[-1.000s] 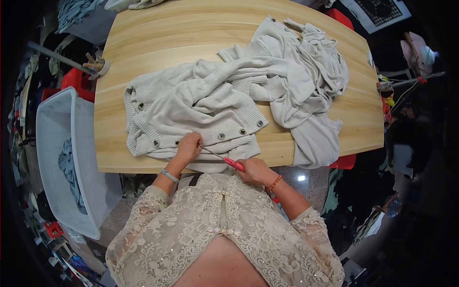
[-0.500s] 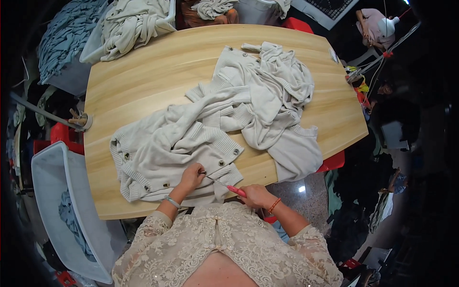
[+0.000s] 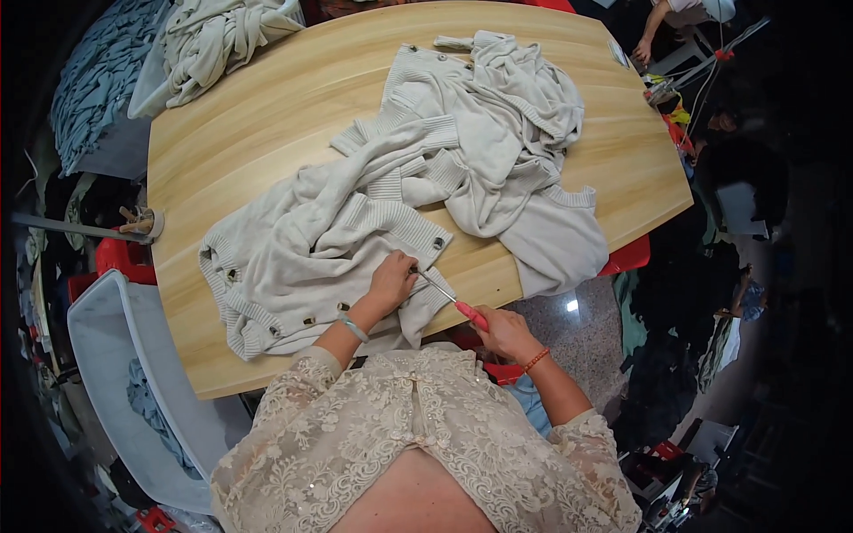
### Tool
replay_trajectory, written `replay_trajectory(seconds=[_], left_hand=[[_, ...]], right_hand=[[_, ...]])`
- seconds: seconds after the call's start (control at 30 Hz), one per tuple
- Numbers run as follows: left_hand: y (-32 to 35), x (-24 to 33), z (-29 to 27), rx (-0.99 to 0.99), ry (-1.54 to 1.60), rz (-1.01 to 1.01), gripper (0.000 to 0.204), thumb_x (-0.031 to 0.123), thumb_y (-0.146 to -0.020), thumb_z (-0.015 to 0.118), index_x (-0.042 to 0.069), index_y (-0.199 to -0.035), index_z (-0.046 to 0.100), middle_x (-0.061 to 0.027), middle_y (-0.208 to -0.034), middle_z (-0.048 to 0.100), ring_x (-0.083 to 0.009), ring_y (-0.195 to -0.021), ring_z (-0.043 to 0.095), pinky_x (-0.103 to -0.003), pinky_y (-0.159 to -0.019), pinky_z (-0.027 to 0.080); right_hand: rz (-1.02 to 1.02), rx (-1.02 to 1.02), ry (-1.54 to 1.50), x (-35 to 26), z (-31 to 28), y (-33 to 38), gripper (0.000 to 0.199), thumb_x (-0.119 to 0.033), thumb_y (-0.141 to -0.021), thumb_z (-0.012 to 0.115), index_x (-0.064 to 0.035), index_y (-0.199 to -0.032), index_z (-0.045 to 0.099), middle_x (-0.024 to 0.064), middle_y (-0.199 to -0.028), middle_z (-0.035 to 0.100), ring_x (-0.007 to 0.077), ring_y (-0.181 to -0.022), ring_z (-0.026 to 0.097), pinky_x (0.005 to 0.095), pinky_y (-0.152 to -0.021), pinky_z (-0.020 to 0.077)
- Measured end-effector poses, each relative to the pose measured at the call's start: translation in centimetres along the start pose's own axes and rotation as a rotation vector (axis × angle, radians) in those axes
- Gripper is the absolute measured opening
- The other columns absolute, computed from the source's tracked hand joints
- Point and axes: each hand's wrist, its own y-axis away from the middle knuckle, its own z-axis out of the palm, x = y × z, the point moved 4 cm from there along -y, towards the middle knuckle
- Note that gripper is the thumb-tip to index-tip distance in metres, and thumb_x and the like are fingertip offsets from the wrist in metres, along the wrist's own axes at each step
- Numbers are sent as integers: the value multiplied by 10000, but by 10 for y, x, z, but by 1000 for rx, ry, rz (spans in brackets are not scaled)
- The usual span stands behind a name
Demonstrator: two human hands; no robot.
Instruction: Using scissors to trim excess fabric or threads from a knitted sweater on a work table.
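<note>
Cream cardigan (image 3: 311, 249) pinched in left hand (image 3: 391, 280); right hand (image 3: 502, 330) grips red-handled tool (image 3: 449, 299).

This looks like a garment workshop. A long pale wooden worktable (image 3: 267, 115) fills the middle of the frame, spread with cream knitted cardigans (image 3: 426, 195). More cream knitwear is heaped at the upper left (image 3: 218, 35), beside a stack of grey-blue fabric (image 3: 93, 89). A grey plastic crate (image 3: 115, 373) holding cloth stands at the lower left. At the upper right, another person's hand (image 3: 641, 51) works near coloured cables.
</note>
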Motion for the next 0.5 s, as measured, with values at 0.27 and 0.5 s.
replay_trajectory(seconds=[0.27,0.5], left_hand=[[-24,-3,9,-284,114,-264,328,89,-691,776,69,-964,595,-145,-911,608,-329,-900,602,-422,-767,490],[-63,24,37,-69,44,-5,356,70,-760,694,58,-1097,582,-175,-1097,542,-364,-1037,543,-429,-868,469]], right_hand=[[-4,9,13,10,8,15,293,-324,-916,589,-103,-1107,607,217,-908,681,417,-882,648,511,-779,499],[97,228,-88,36,11,13,269,-317,-921,575,-106,-1086,598,241,-894,669,449,-878,637,551,-760,494]])
